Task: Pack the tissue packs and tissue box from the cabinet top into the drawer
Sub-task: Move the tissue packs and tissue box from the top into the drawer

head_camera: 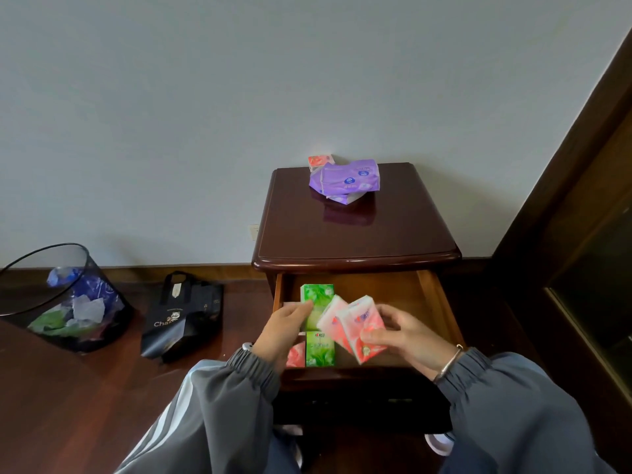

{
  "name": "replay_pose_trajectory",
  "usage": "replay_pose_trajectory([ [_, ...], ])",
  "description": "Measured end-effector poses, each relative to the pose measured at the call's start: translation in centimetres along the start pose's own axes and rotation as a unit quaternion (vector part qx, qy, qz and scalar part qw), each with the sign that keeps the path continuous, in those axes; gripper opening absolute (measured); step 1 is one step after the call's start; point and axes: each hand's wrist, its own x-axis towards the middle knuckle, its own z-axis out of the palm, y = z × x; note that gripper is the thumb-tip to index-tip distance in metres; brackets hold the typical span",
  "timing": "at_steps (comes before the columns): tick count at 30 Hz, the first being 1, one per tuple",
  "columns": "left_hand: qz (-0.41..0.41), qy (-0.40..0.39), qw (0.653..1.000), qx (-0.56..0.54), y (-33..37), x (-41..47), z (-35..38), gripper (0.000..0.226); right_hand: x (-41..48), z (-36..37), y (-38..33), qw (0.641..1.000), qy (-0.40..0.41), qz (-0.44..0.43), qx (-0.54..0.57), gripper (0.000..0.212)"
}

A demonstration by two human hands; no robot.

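Closest in, two grey sleeves reach over the open drawer [441, 302]. The right grip [407, 336], silver bangle [448, 366] on the wrist, pinches a fan of pink packs [364, 328] between thumb and curled fingers, held tilted just above the drawer floor. There's a red logo on the top one, too blurred to read.

The left grip [282, 331] has its fingers curled onto the upper green pack [316, 297], which lies in the drawer's left half. Just nearer sits the lower green pack [319, 348], with a red mark and pale writing that can't be made out. Tucked beside it on the left is a lone pink pack [295, 354], partly hidden under the left wrist.

Up on the dark glossy cabinet top [359, 234], near the wall, is a heap of purple packs [345, 179] with blue round badges and white print too small to read. Behind them is a small pink-and-white pack [319, 162].

Off to the left on the wooden floor, a black bag [181, 319] shows the letters "Cha", the rest lost in a fold. Next to it is a dark see-through bin [65, 295] with crumpled wrappers inside.
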Motion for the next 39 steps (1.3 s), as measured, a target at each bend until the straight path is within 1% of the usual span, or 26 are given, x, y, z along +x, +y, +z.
replay_pose_trajectory([
  [2, 0.016, 0.053, 0.998, 0.013, -0.3, 0.8, -0.6, 0.03, 0.4, -1.3, 0.4, 0.998, 0.034, -0.001, 0.056, 0.055],
  [5, 0.062, 0.101, 0.99, 0.082, -0.1, 2.1, -0.5, 0.025, 0.9, -3.2, 1.1, 0.991, 0.087, 0.007, 0.099, 0.061],
  [6, 0.073, 0.116, 0.984, 0.113, 0.2, 2.6, -0.2, 0.029, 1.1, -3.7, 1.4, 0.989, 0.096, 0.009, 0.108, 0.062],
  [7, 0.082, 0.128, 0.976, 0.154, 0.4, 3.1, 0.2, 0.039, 1.2, -3.9, 1.7, 0.988, 0.104, 0.012, 0.113, 0.062],
  [9, 0.103, 0.132, 0.952, 0.255, 0.7, 4.2, 1.0, 0.054, 1.3, -4.1, 2.1, 0.986, 0.117, 0.016, 0.119, 0.062],
  [11, 0.124, 0.108, 0.924, 0.345, 0.7, 5.3, 1.9, 0.061, 1.4, -4.1, 2.6, 0.983, 0.128, 0.021, 0.127, 0.062],
  [13, 0.139, 0.092, 0.884, 0.437, 0.6, 6.0, 2.8, 0.067, 1.5, -4.0, 2.9, 0.981, 0.134, 0.025, 0.14, 0.061],
  [15, 0.153, 0.108, 0.837, 0.514, 0.4, 6.5, 3.6, 0.073, 1.5, -3.9, 3.0, 0.98, 0.142, 0.032, 0.138, 0.059],
  [16, 0.159, 0.12, 0.819, 0.538, 0.2, 6.5, 4.0, 0.071, 1.6, -4.0, 3.1, 0.979, 0.146, 0.034, 0.135, 0.058],
  [17, 0.165, 0.129, 0.813, 0.543, -0.2, 6.4, 4.2, 0.064, 1.6, -4.0, 3.2, 0.979, 0.148, 0.036, 0.135, 0.058],
  [19, 0.159, 0.128, 0.82, 0.535, -1.0, 6.0, 4.2, 0.047, 1.7, -4.0, 3.4, 0.978, 0.15, 0.039, 0.142, 0.058],
  [22, 0.132, 0.107, 0.813, 0.557, -1.9, 5.9, 3.3, 0.042, 1.8, -3.8, 3.6, 0.976, 0.152, 0.036, 0.152, 0.057],
  [23, 0.129, 0.105, 0.802, 0.573, -1.8, 5.9, 3.1, 0.042, 1.9, -3.7, 3.6, 0.976, 0.151, 0.037, 0.152, 0.055],
  [24, 0.13, 0.108, 0.785, 0.596, -1.7, 6.0, 2.9, 0.042, 2.0, -3.6, 3.6, 0.976, 0.15, 0.041, 0.152, 0.052],
  [27, 0.135, 0.133, 0.719, 0.669, -1.5, 6.1, 2.7, 0.037, 2.1, -3.3, 3.7, 0.976, 0.148, 0.051, 0.15, 0.043],
  [29, 0.124, 0.14, 0.692, 0.697, -1.8, 6.2, 2.5, 0.038, 2.2, -3.2, 3.7, 0.976, 0.151, 0.053, 0.149, 0.04],
  [31, 0.122, 0.144, 0.673, 0.715, -2.2, 6.4, 2.3, 0.042, 2.3, -3.0, 3.7, 0.976, 0.154, 0.053, 0.145, 0.04],
  [33, 0.128, 0.153, 0.665, 0.72, -2.4, 6.5, 2.1, 0.044, 2.5, -2.7, 3.7, 0.976, 0.155, 0.056, 0.14, 0.041],
  [35, 0.13, 0.155, 0.667, 0.717, -2.4, 6.5, 1.9, 0.046, 2.9, -2.2, 3.4, 0.977, 0.149, 0.064, 0.136, 0.043],
  [39, 0.127, 0.15, 0.69, 0.697, -2.7, 6.3, 1.4, 0.047, 4.2, -0.9, 2.4, 0.977, 0.142, 0.063, 0.147, 0.039],
])
